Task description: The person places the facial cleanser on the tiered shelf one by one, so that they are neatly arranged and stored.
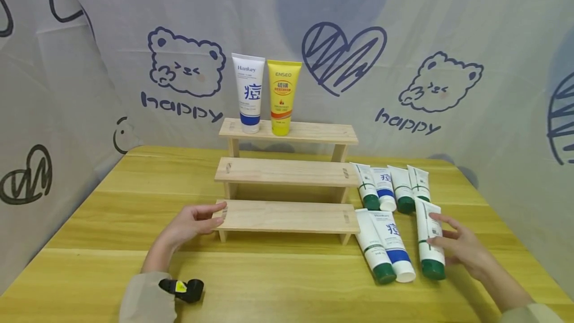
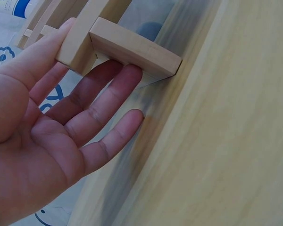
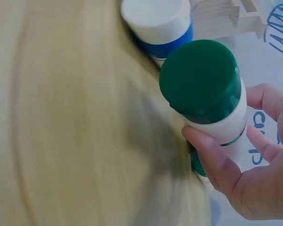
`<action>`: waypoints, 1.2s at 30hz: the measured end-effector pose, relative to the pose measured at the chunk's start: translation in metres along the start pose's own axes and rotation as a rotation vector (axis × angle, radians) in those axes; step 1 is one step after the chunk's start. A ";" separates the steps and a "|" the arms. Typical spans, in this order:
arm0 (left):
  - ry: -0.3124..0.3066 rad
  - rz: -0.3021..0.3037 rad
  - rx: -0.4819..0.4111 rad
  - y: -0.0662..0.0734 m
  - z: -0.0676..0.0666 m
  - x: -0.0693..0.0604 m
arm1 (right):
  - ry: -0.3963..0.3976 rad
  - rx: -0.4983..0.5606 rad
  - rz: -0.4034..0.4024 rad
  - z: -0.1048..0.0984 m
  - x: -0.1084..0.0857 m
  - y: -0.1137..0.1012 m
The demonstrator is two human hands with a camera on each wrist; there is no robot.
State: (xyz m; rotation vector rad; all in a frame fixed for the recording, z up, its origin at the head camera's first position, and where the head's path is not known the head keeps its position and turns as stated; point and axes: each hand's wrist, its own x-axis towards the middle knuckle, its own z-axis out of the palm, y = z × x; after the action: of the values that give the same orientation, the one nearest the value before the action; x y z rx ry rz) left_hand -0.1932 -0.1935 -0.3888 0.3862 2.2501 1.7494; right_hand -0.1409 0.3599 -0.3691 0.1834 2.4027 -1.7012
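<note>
Lower right, the right hand [image 1: 466, 248] pinches a tube [image 1: 425, 227] lying lengthwise up-frame; leftward, the left hand [image 1: 188, 222] grips the rack [image 1: 287, 216], perhaps loosely.

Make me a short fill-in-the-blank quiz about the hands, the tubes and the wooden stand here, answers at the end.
1. The left hand touches the pale wooden three-step stand at its ____ step.
2. The yellow plastic tube stands on the stand's ____ step.
3. The right hand grips a white plastic tube whose round cap is ____.
4. The number of tubes standing on the stand is ____.

Missing words: lowest; top; green; two.
</note>
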 end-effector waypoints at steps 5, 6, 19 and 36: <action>-0.002 0.005 0.002 0.000 0.000 0.000 | 0.012 -0.008 -0.023 0.000 0.004 -0.008; -0.003 0.006 0.002 0.001 0.000 0.000 | 0.018 -0.010 -0.027 0.000 0.004 -0.010; -0.007 0.004 -0.015 0.000 0.000 -0.001 | 0.051 0.032 -0.132 0.008 0.015 -0.033; -0.012 0.011 -0.005 0.000 -0.001 0.000 | 0.073 0.250 -0.248 0.026 0.031 -0.065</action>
State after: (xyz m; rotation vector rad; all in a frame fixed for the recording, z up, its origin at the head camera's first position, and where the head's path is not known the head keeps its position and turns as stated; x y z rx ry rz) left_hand -0.1934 -0.1940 -0.3886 0.4078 2.2388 1.7535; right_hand -0.1821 0.3131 -0.3248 -0.0199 2.3370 -2.1399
